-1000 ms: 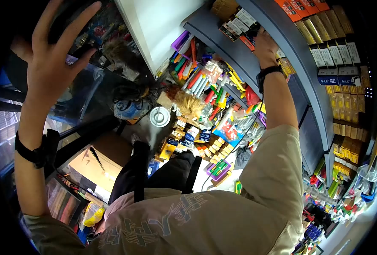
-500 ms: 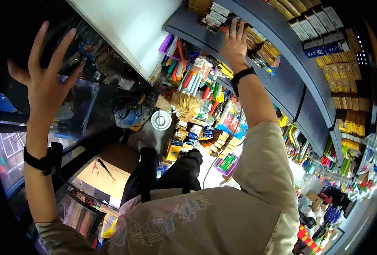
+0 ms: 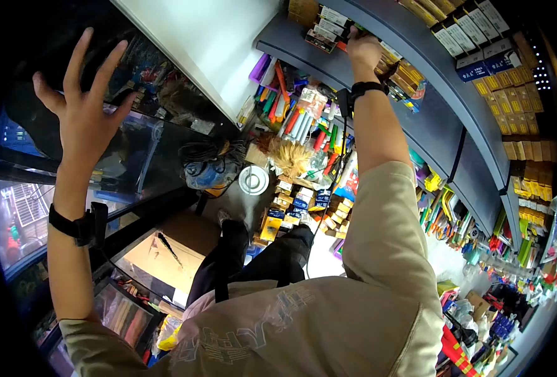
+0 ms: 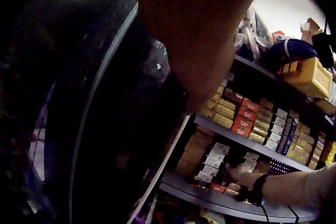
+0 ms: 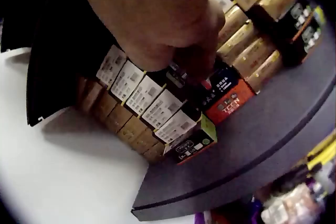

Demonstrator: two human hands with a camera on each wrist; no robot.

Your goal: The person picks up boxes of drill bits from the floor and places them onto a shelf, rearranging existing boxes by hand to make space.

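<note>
My left hand (image 3: 90, 122) is raised at the left with its fingers spread, holding nothing, before a dark, glossy surface (image 3: 118, 151). On the grey shelf (image 3: 439, 132) at the upper right, my right hand (image 3: 365, 51) reaches in among small cartons. In the right wrist view its fingers curl down onto a small black box (image 5: 178, 75), partly hidden by the hand. Just in front of the fingertips sits a black-and-orange box (image 5: 231, 103). To one side stands a row of white-labelled boxes (image 5: 144, 95), and on the other are brown cartons (image 5: 249, 50).
Higher shelving carries stacked yellow cartons (image 3: 501, 103) and blue boxes (image 3: 489, 63). Below lie coloured tools (image 3: 297, 122), a blond brush-like bundle (image 3: 291, 157) and more cartons (image 3: 288, 204). A white round lid (image 3: 253, 180) rests on the floor near the feet. A white panel (image 3: 212, 47) borders the shelf.
Half a second ago the right hand lay with straight fingers over the boxes; now its fingers are curled among them. The left hand stays raised and spread. The head view has shifted.
</note>
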